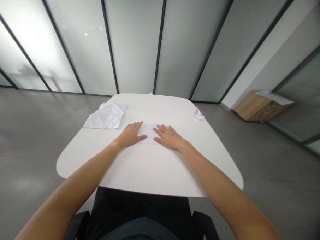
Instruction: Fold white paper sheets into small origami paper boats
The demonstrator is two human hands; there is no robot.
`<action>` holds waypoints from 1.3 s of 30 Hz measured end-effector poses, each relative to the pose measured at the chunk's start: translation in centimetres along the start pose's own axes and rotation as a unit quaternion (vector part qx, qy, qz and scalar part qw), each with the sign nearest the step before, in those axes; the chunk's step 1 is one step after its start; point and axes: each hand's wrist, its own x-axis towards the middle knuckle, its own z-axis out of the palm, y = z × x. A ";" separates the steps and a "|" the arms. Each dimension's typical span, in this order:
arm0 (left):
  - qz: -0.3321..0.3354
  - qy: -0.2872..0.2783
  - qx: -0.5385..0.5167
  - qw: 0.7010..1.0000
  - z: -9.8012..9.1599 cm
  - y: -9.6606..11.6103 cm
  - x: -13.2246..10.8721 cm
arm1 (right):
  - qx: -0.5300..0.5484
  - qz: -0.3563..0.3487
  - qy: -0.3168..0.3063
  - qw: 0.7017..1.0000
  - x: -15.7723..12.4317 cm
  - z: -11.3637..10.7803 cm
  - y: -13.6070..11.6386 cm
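Note:
A white sheet of paper (148,134) lies flat near the middle of the white table. On its left side rests my left hand (132,134), palm down with the fingers spread. My right hand (169,136) lies on the right side of the sheet, its fingers also apart. Between the two thumbs a strip of the paper shows; its outer ends are hidden under the hands. Neither hand grips anything.
Creased white paper (107,116) lies at the table's back left. A small folded paper piece (198,114) sits near the right edge of the white table (152,172). Beyond, a wooden cabinet (258,107) stands at the right by frosted glass panels.

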 end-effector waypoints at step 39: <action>-0.096 0.056 -0.275 0.955 -0.5 0.1 1.1 | -0.018 -0.007 0.001 1.000 -0.4 -0.9 -1.3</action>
